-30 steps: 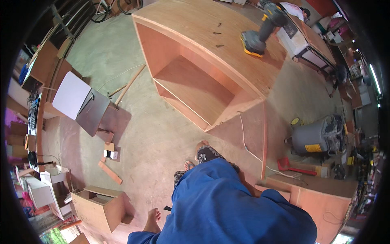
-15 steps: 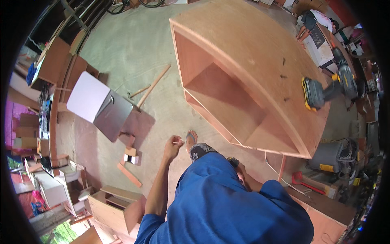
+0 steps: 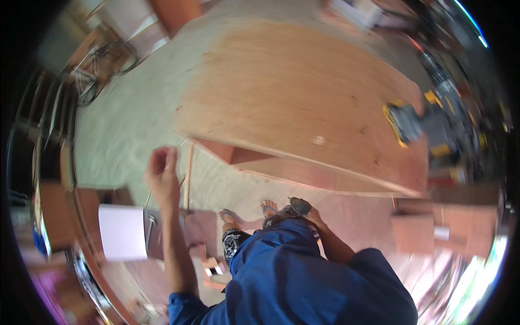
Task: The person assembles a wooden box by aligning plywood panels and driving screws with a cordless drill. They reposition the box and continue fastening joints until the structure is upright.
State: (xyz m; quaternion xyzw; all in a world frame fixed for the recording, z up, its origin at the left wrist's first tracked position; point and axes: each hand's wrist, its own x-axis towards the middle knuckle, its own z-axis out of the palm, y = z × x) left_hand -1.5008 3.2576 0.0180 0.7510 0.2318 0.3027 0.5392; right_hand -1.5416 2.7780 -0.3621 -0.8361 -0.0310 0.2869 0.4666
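Ahead of me on the floor [image 3: 138, 122], the plywood cabinet [image 3: 292, 92] is resting with its open side toward me, probably heavy and stiff, so I am judging its solid outer edges, rather than its broad flat top, to be the surest hold. My left hand [image 3: 162, 167] is hovering to the left of its near left corner, thumb and fingers curling, though I cannot tell whether they are pinching anything. My right hand [image 3: 313, 215] is wrapping around a dark handheld tool [image 3: 298, 205], likely rigid and fairly light.
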